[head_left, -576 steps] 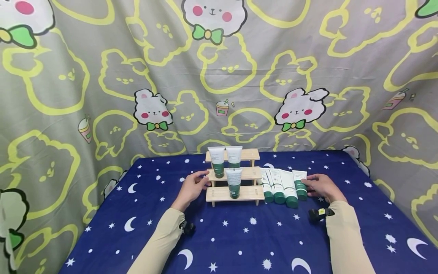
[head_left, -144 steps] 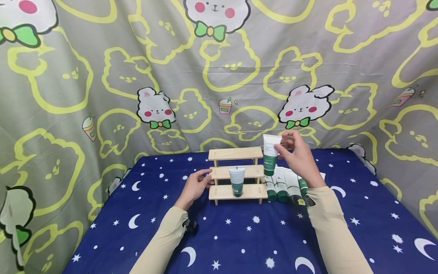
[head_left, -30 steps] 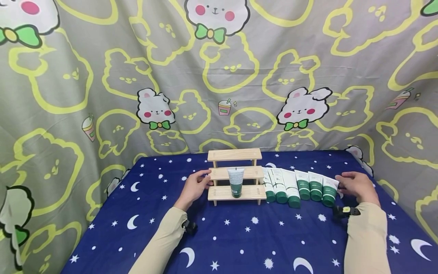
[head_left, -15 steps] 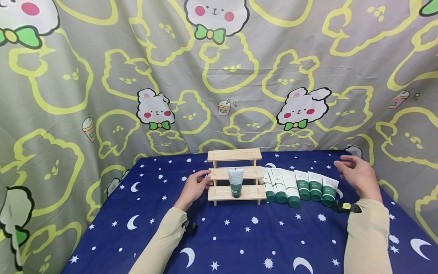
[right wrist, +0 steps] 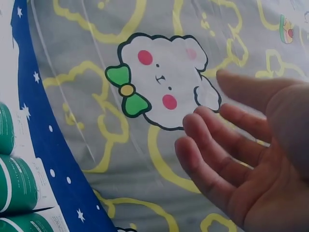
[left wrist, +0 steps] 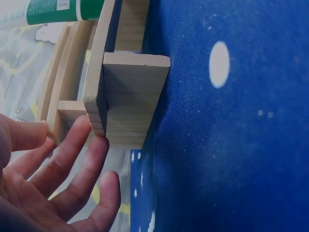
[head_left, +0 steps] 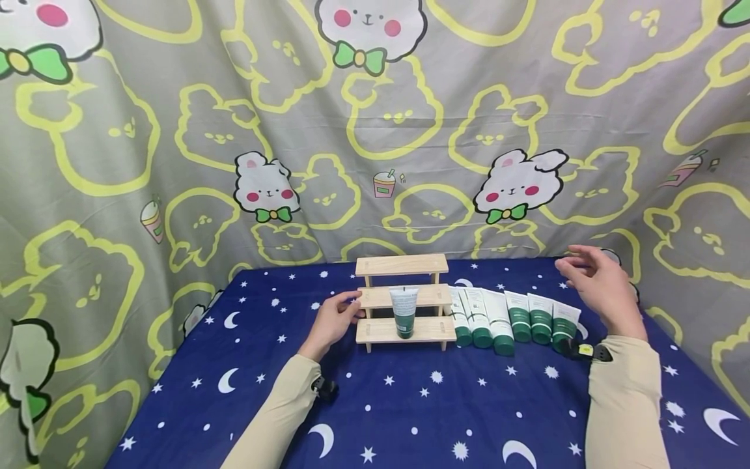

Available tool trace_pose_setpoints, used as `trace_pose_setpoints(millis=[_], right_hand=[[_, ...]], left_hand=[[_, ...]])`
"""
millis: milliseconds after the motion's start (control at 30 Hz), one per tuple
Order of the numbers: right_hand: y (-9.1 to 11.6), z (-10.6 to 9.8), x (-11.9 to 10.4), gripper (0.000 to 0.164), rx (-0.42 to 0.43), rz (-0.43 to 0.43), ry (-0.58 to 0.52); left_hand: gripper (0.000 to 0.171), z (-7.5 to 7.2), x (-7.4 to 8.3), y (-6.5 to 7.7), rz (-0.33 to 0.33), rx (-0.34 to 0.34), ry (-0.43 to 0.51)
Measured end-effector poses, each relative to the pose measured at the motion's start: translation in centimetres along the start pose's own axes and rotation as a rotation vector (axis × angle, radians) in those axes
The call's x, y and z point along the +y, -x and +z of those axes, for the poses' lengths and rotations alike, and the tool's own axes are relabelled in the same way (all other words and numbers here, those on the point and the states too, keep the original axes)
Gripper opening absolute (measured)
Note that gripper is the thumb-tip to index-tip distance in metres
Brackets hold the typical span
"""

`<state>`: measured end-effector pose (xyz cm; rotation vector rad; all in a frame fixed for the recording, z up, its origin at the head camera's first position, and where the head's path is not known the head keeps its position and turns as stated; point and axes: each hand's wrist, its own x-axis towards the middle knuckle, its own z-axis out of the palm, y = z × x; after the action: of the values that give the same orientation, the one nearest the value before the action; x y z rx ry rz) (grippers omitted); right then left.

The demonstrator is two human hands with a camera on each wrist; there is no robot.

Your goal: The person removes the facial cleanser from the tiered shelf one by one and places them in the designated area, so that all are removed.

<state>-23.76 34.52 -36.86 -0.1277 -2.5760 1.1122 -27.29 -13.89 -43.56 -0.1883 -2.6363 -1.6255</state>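
Observation:
My left hand (head_left: 334,320) touches the left ends of a three-tier wooden display stand (head_left: 404,330); in the left wrist view its thumb is at one shelf end and fingertips (left wrist: 99,145) meet the lowest shelf (left wrist: 95,99). A white and green squeeze tube (head_left: 404,312) stands cap down on that lowest shelf. My right hand (head_left: 606,290) hovers above and beyond the tubes at the right, fingers loosely bent, holding nothing; the right wrist view shows the bare palm (right wrist: 270,193). Several similar tubes (head_left: 530,316) lie in a fanned row beside the stand, caps toward me.
A blue cloth (head_left: 422,417) with moons and stars covers the table. Behind it hangs a grey curtain (head_left: 410,130) printed with yellow outlines and rabbits. The leftmost lying tube (head_left: 460,319) is close against the stand's right side.
Two tubes have left the upper shelves since the oldest frame, and the lying row is longer. Over the last second my right hand rose off the row's right end. The left hand stayed put.

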Motion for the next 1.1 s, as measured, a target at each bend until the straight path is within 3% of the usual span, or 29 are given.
trace_pose_setpoints(millis=[400, 600, 833, 1100], right_hand=[[0.2, 0.5, -1.5, 0.070, 0.073, -0.076, -0.080], [0.3, 1.0, -2.7, 0.066, 0.099, -0.132, -0.062], [0.3, 1.9, -3.8, 0.065, 0.057, -0.158, -0.018], [0.5, 3.2, -5.5, 0.059, 0.005, -0.240, -0.042]], left_hand=[[0.034, 0.1, -0.1, -0.1, 0.004, 0.006, 0.008], [0.034, 0.1, 0.0, -0.1, -0.001, 0.000, 0.011], [0.034, 0.1, 0.0, 0.0, 0.003, -0.004, 0.000], [0.034, 0.1, -0.1, 0.0, 0.007, 0.001, 0.007]])
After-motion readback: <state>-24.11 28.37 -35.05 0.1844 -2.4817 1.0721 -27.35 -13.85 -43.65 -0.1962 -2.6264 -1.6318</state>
